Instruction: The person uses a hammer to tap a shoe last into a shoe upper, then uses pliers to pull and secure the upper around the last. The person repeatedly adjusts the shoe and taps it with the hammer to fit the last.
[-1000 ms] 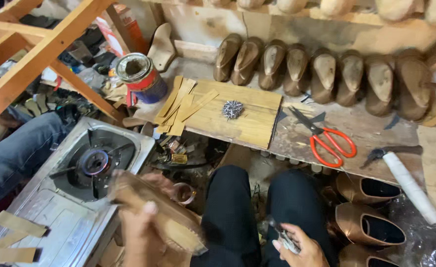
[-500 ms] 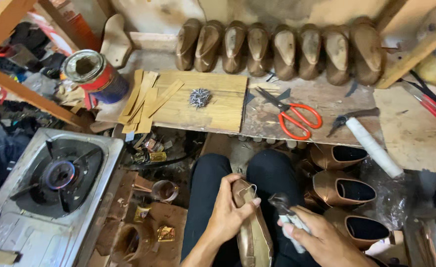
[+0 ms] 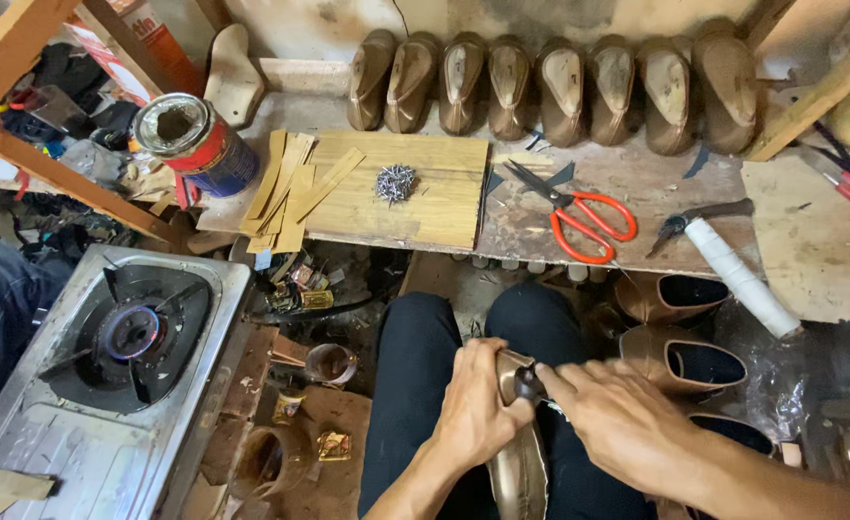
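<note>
A bronze-coloured shoe upper on its last (image 3: 519,462) lies lengthwise on my lap, between my dark-trousered knees. My left hand (image 3: 478,404) is wrapped around its upper end. My right hand (image 3: 617,419) is closed on a small dark tool (image 3: 531,383), whose tip touches the top of the shoe just beside my left thumb. Most of the tool is hidden inside my fist.
A low workbench (image 3: 637,193) carries a wooden board (image 3: 425,197) with a pile of small nails (image 3: 395,182), red-handled scissors (image 3: 584,217), pincers with a white-wrapped handle (image 3: 733,265) and a row of several shoe lasts (image 3: 550,87). A lit gas stove (image 3: 126,337) stands left, a glue can (image 3: 194,140) behind it, bronze shoes (image 3: 680,361) at right.
The shoe came from near the stove on the left onto my lap. My right hand has closed in with the tool onto the shoe's top. The view has shifted.
</note>
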